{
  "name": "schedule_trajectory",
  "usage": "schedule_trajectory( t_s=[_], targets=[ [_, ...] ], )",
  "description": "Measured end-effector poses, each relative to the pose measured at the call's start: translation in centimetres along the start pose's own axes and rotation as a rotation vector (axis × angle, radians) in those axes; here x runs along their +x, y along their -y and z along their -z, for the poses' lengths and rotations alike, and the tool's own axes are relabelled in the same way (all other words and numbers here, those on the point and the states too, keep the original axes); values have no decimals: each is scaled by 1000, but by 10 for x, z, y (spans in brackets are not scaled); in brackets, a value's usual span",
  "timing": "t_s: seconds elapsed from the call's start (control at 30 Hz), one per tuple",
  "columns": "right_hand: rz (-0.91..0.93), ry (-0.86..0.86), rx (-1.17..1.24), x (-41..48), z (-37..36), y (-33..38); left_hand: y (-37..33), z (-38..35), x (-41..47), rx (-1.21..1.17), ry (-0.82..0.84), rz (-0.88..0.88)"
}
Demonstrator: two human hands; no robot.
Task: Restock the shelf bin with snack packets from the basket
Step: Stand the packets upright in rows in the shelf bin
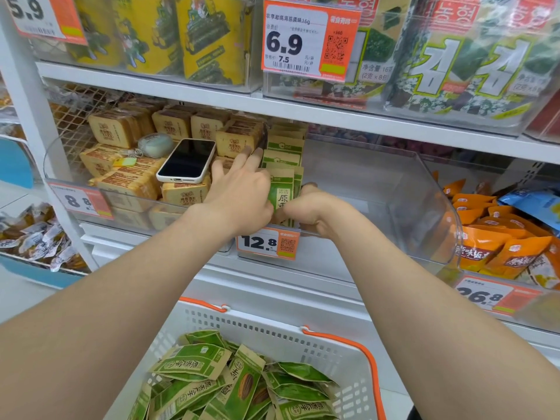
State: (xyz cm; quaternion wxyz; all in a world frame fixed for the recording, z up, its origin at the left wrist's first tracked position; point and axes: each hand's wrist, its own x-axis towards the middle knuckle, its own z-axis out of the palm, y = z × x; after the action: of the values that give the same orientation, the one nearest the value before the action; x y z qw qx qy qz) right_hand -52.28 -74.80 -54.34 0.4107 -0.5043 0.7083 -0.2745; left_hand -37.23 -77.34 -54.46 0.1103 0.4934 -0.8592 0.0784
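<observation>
The step in hand looks like the tidying part of a placement: both hands are inside the clear plastic shelf bin [394, 189], settling a row of green-and-tan paper snack packets [283, 165] that stand upright against the bin's left wall, one behind another. The left hand [239, 192] lies on the left of the row with its fingers [257, 154] straight and slightly spread; the tips reach up beside the tops of the rear packets, next to the neighbouring bin of tan wrapped cakes [181, 192] and the white-cased smartphone [186, 160] resting on them. The right hand [306, 212] is at the front right of the row, just above the orange price tag [266, 244], its fingers curled round the right edge of the front packets, so the row sits squeezed between the two hands. Most of the bin to the right of the row is bare. The white plastic basket with orange handles [348, 359] sits below, holding a heap of loose green packets [212, 374]. The next move probably calls for letting go without tipping the row, then reaching down to the basket for more.
</observation>
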Motion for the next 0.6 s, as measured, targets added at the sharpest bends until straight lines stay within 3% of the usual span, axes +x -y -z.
schedule_trajectory(
  t_s=[0.13, 0.4, 0.6],
  targets=[
    [92, 16, -103, 5, -2, 0, 0, 1, -2, -35, -10, -1],
    [226, -325, -267, 38, -9, -2, 3, 2, -3, -71, -30, 25],
    [104, -116, -224, 49, -15, -8, 2, 1, -3, -83, -41, 40]
  ],
)
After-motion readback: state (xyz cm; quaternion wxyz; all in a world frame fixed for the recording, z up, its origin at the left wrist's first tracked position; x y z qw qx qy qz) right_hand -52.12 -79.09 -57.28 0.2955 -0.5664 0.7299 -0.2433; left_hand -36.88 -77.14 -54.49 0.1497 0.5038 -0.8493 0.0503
